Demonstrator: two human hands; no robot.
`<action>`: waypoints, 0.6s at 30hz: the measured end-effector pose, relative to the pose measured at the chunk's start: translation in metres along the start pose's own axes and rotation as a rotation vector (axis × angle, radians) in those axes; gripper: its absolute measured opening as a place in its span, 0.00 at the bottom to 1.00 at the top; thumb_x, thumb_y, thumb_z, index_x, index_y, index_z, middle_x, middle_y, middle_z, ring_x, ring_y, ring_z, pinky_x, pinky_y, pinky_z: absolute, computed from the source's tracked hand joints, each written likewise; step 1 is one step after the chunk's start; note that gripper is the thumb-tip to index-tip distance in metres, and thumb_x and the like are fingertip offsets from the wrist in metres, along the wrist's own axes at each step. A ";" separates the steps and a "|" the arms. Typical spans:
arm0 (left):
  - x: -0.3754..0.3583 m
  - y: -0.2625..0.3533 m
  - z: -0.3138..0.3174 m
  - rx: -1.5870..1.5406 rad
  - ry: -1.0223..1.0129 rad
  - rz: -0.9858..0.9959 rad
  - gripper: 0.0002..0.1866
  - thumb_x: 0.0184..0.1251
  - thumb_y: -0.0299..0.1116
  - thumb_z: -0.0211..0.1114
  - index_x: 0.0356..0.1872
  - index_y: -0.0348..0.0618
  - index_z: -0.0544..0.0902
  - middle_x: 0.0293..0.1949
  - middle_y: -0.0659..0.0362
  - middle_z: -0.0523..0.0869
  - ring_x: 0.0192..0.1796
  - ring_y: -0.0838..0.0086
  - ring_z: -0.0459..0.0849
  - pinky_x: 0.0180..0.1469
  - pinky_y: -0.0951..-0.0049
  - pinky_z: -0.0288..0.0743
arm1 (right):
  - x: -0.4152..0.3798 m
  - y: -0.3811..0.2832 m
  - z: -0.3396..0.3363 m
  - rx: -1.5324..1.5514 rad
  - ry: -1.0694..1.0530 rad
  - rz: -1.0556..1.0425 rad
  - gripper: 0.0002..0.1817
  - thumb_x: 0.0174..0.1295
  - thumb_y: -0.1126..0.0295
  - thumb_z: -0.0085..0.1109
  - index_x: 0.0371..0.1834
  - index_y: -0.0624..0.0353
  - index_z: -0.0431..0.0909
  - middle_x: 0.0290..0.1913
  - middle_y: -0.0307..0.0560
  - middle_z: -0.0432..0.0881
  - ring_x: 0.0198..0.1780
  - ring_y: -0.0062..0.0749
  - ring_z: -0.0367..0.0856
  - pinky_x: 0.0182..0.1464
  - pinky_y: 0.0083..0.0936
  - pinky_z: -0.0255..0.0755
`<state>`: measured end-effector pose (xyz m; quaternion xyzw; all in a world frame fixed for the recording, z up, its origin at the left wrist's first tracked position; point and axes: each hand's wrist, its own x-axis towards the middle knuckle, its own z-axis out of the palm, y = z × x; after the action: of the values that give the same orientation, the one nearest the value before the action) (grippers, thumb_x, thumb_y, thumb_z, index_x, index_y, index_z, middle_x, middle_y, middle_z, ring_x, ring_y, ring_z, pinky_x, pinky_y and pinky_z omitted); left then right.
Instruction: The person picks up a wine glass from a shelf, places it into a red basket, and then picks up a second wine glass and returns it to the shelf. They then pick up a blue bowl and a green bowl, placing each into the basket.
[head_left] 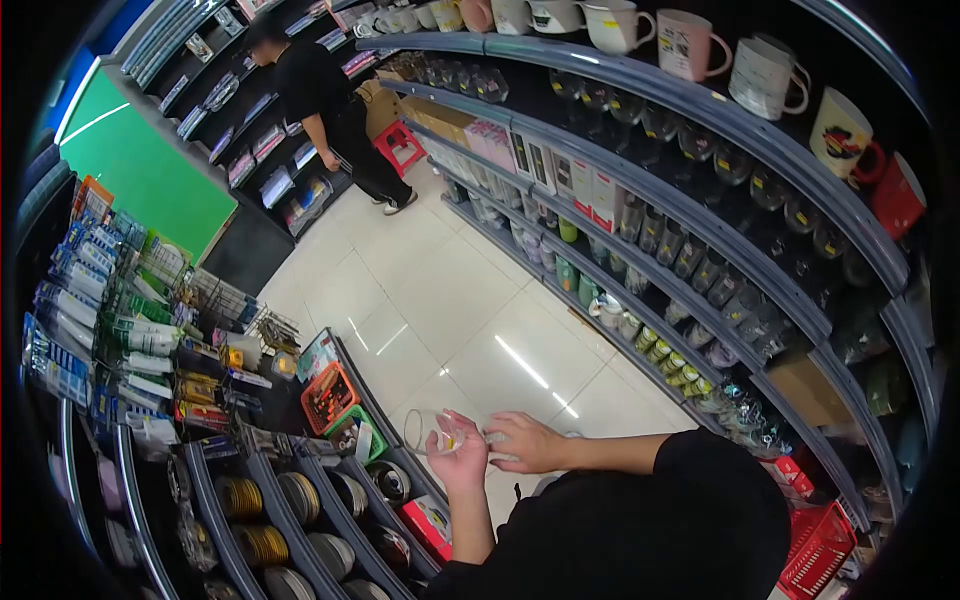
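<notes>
A clear drinking glass (414, 432) lies tilted in front of my body, its round rim facing left. My left hand (460, 452) is wrapped around its side with the palm turned up, and a small yellow mark shows through the glass between the fingers. From the right, my right hand (530, 443) reaches across with curved fingers, its fingertips right at the base end of the glass. Both hands are above the tiled floor (480, 330), between two rows of shelves.
Shelves on the right hold mugs (685, 45), glasses (735, 162) and boxes (605, 195). Packaged goods (150, 330), an orange basket (330, 397) and a green basket (357, 437) are on the left. Ahead, a person (325, 105) stands near a red stool (399, 148). A red shopping basket (820, 550) is lower right.
</notes>
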<state>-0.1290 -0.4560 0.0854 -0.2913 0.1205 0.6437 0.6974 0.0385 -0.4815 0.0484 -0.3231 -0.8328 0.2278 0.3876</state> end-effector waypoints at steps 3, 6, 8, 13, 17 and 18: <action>0.009 0.002 0.017 0.089 0.042 0.021 0.18 0.64 0.38 0.57 0.52 0.43 0.77 0.49 0.51 0.82 0.52 0.57 0.82 0.50 0.58 0.83 | 0.027 0.018 0.003 -0.053 0.021 -0.108 0.13 0.55 0.62 0.65 0.39 0.56 0.81 0.54 0.54 0.73 0.61 0.54 0.69 0.60 0.45 0.68; 0.033 0.021 0.007 0.006 0.108 0.047 0.18 0.64 0.38 0.56 0.52 0.40 0.77 0.49 0.49 0.82 0.52 0.56 0.82 0.52 0.58 0.82 | 0.041 0.043 0.024 0.034 -0.017 -0.159 0.12 0.52 0.64 0.66 0.37 0.56 0.81 0.51 0.52 0.74 0.58 0.53 0.72 0.58 0.45 0.69; 0.055 0.041 0.000 -0.064 0.177 0.081 0.19 0.64 0.38 0.55 0.51 0.37 0.76 0.49 0.48 0.81 0.53 0.55 0.81 0.52 0.57 0.82 | 0.050 0.060 0.035 0.099 -0.178 -0.192 0.12 0.49 0.68 0.67 0.37 0.56 0.80 0.46 0.51 0.74 0.53 0.51 0.74 0.55 0.44 0.71; 0.135 0.085 0.026 -0.081 0.293 0.136 0.18 0.67 0.39 0.52 0.52 0.38 0.76 0.49 0.49 0.80 0.53 0.56 0.80 0.52 0.57 0.82 | 0.120 0.118 0.058 0.102 -0.359 -0.256 0.13 0.54 0.68 0.60 0.43 0.54 0.80 0.43 0.48 0.77 0.49 0.48 0.77 0.53 0.41 0.71; 0.196 0.096 0.095 0.029 0.275 0.112 0.18 0.67 0.40 0.51 0.50 0.38 0.76 0.48 0.51 0.80 0.52 0.56 0.80 0.53 0.58 0.81 | 0.205 0.155 0.071 -0.046 -0.555 -0.230 0.14 0.53 0.67 0.58 0.44 0.54 0.80 0.40 0.49 0.81 0.45 0.49 0.80 0.53 0.43 0.71; 0.211 0.089 0.117 0.063 0.254 0.042 0.18 0.67 0.39 0.51 0.49 0.37 0.76 0.48 0.51 0.80 0.52 0.56 0.80 0.53 0.58 0.81 | 0.224 0.161 0.069 -0.088 -0.569 -0.169 0.14 0.52 0.67 0.58 0.44 0.55 0.80 0.40 0.50 0.82 0.44 0.49 0.81 0.53 0.44 0.71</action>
<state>-0.2093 -0.2151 0.0421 -0.3458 0.2339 0.6120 0.6717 -0.0679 -0.2196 0.0170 -0.1924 -0.9409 0.2398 0.1421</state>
